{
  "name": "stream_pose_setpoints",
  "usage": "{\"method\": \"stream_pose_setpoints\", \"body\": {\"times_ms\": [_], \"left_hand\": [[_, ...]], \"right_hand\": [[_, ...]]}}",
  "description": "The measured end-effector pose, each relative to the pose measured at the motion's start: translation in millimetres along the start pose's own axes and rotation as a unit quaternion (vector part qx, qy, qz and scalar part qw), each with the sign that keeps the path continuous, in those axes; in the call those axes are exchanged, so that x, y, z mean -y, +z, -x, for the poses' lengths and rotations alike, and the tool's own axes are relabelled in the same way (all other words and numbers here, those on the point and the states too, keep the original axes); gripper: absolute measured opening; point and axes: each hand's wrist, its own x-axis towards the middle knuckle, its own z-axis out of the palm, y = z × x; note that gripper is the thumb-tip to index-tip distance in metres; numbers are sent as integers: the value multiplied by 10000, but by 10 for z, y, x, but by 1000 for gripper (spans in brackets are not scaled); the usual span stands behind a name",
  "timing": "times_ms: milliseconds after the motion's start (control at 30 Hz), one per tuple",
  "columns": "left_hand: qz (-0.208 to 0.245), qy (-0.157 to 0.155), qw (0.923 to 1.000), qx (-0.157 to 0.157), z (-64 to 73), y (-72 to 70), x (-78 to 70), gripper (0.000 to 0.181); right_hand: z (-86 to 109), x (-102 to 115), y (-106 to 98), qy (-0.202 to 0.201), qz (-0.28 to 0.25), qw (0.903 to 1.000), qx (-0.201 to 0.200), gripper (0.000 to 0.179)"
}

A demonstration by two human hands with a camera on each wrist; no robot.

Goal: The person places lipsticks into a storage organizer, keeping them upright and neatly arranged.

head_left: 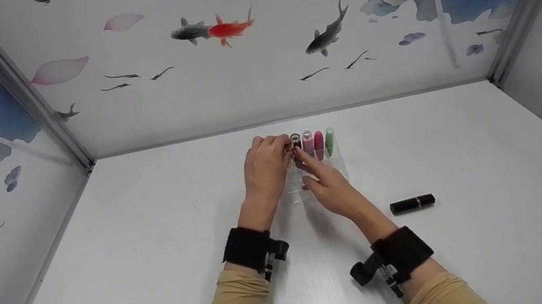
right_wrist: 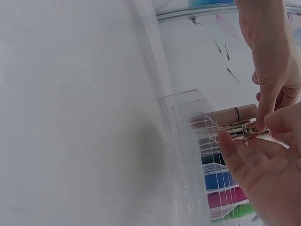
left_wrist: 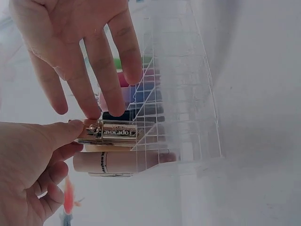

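My left hand pinches the top of a gold lipstick tube marked "avocado", which stands in a front-left slot of a clear divided lipstick organizer. My right hand has its fingers mostly straight, with fingertips right at the gold tube; in the right wrist view its thumb is close to the tube's top. Beside the gold tube stands a pale pink lipstick tube. On the other side are a black tube, a blue one, a magenta one and a green one.
A black lipstick tube with a gold band lies on the white table, right of the organizer. Behind the table rises a white panel with printed fish; side panels stand at left and right.
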Motion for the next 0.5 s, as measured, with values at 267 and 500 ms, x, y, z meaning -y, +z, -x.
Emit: {"method": "stream_pose_setpoints", "body": {"times_ms": [267,500], "left_hand": [[-20,50,10000,-81,25,18,19,13],[-121,206,9997,-47,12,36,23,14]], "right_hand": [[2,-40,39,-39,140,9999,51,58],[10,-41,22,44,391,9990,191,60]]}}
